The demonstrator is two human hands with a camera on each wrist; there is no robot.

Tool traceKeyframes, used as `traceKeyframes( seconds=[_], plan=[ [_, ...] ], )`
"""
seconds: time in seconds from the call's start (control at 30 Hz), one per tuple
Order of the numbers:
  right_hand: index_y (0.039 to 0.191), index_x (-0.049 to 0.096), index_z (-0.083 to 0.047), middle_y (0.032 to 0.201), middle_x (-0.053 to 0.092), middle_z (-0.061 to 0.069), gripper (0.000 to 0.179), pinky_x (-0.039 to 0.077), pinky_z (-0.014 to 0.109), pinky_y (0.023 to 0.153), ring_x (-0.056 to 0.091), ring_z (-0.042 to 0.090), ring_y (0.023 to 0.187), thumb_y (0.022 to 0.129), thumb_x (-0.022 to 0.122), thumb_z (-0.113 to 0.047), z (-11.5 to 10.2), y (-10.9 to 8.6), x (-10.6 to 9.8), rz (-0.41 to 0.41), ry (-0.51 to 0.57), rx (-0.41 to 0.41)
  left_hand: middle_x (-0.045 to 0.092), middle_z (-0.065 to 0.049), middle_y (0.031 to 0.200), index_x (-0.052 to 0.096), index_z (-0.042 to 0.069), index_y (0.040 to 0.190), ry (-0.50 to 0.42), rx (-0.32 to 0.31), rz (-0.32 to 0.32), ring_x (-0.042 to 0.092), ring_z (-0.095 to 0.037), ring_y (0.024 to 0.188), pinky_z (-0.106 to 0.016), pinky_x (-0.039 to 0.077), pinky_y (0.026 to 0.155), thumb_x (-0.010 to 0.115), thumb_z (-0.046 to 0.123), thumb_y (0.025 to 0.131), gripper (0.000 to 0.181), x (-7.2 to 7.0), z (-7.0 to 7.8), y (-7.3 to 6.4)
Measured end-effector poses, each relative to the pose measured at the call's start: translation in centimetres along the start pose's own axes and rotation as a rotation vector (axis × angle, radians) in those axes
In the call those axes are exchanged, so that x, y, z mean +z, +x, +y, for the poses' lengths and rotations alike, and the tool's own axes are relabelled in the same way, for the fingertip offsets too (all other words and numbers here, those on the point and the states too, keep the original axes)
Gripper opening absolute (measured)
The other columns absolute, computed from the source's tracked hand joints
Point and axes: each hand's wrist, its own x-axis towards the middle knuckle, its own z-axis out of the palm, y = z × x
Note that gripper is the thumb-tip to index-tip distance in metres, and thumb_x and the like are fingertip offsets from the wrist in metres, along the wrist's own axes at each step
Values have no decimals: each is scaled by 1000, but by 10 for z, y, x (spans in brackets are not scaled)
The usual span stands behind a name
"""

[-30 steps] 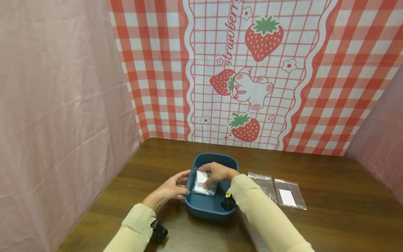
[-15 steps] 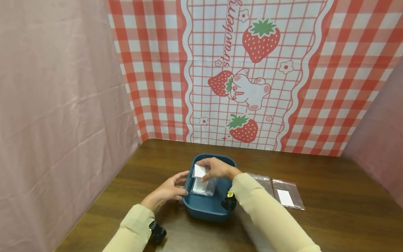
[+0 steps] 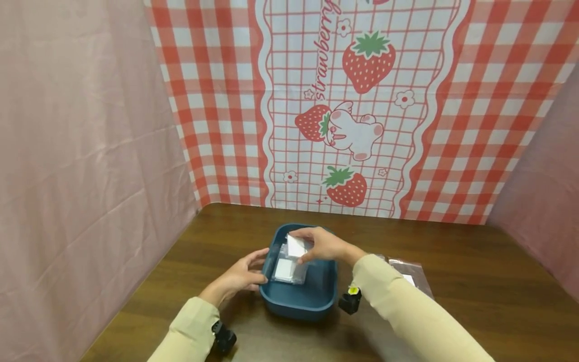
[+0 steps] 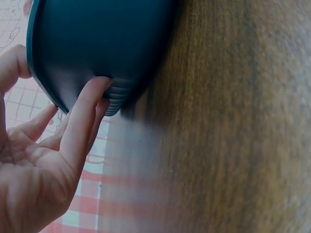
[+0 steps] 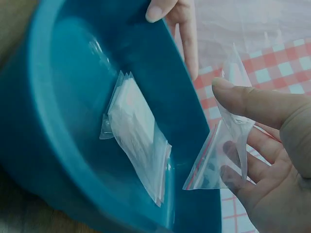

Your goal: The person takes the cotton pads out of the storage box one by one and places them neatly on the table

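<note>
A blue plastic bin (image 3: 298, 305) sits on the table. Inside lie several small clear zip bags (image 5: 138, 126), stacked, with white contents. My right hand (image 3: 326, 245) holds another zip bag (image 5: 214, 160) between thumb and fingers, over the far half of the bin; a white piece (image 3: 296, 246) shows in it from the head view. My left hand (image 3: 238, 276) holds the bin's left side. Its thumb laps over the rim in the right wrist view, and its fingers (image 4: 80, 114) lie along the outer wall in the left wrist view.
To the right of the bin, more clear zip bags (image 3: 419, 276) lie on the wooden table (image 3: 235, 221), partly hidden behind the right sleeve (image 3: 407, 306). A red-checked strawberry curtain (image 3: 226, 125) hangs behind the table, and pink cloth (image 3: 90, 166) hangs at the left.
My right hand has lifted a zip bag off the pile in the bin and moved it to the right, uncovering the bags beneath. The left hand stays at the bin's side.
</note>
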Motion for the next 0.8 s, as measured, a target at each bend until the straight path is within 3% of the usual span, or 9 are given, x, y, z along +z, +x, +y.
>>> traceKeyframes(
  seconds=[0.3, 0.57, 0.8],
  plan=[
    [135, 49, -10, 133, 51, 6, 69, 38, 41, 96, 47, 21, 119, 72, 79, -14, -6, -26, -6, 13, 6, -50, 36, -28, 136, 31, 7, 144, 17, -8, 9, 57, -32, 100, -41, 52, 71, 63, -5, 77, 75, 2, 1, -3],
    [135, 48, -7, 131, 52, 7, 71, 42, 37, 89, 49, 20, 116, 72, 80, -16, 2, -53, -6, 48, 13, -138, 37, -28, 136, 29, 6, 145, 2, 8, -7, 58, -31, 98, -41, 52, 70, 62, -5, 77, 76, 2, -2, -3],
    [134, 51, -8, 128, 55, 10, 71, 44, 40, 86, 51, 22, 111, 69, 81, -15, 8, -79, -6, 109, -3, -110, 37, -28, 136, 30, 7, 145, 14, 4, -7, 58, -30, 98, -41, 52, 71, 63, -5, 77, 76, 2, 0, -2]
  ],
)
